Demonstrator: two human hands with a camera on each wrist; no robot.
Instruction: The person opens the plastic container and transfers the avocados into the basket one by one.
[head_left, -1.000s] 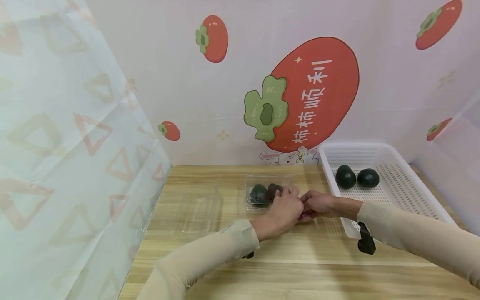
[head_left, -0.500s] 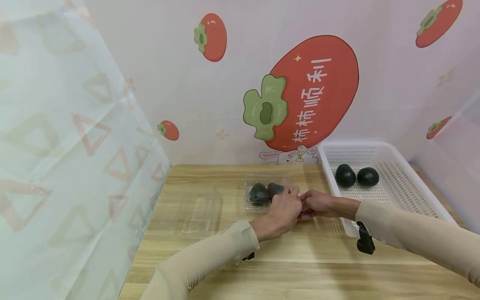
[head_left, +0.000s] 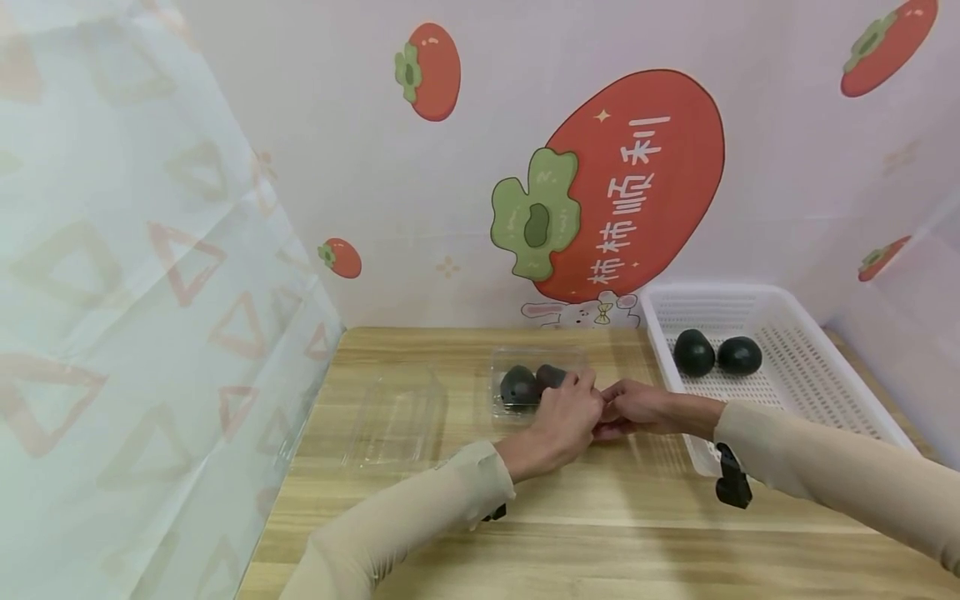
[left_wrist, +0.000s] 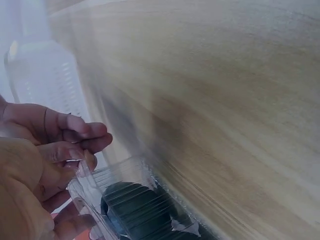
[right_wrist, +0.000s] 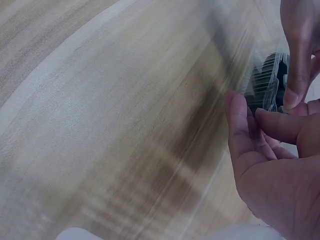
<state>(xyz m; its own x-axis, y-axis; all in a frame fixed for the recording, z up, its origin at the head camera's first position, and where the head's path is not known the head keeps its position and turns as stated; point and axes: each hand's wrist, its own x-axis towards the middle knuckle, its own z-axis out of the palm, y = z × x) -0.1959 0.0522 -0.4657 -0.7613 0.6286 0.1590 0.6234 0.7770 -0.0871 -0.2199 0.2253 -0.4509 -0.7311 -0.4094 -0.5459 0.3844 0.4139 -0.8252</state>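
Observation:
A clear plastic clamshell container (head_left: 498, 400) stands at the back middle of the table, with dark avocados (head_left: 519, 386) inside. At its right end both hands meet. My left hand (head_left: 564, 417) bends over that end and grips its edge, covering part of the right avocado. My right hand (head_left: 633, 407) pinches the same corner between thumb and fingers. In the left wrist view the ribbed plastic wall (left_wrist: 125, 195) shows close to both hands' fingertips. The right wrist view has the left thumb (right_wrist: 292, 97) pressed at the rim beside my right hand (right_wrist: 275, 160).
A white perforated basket (head_left: 817, 400) stands at the right with two dark avocados (head_left: 716, 354) in it. Another clear plastic container (head_left: 393, 425) lies on the left of the wooden table (head_left: 600, 533). A printed wall covering (head_left: 420, 200) rises behind.
Both hands stay at the container's right end, with only slight finger movement. The container and the avocados keep their places; the head view shifts a little.

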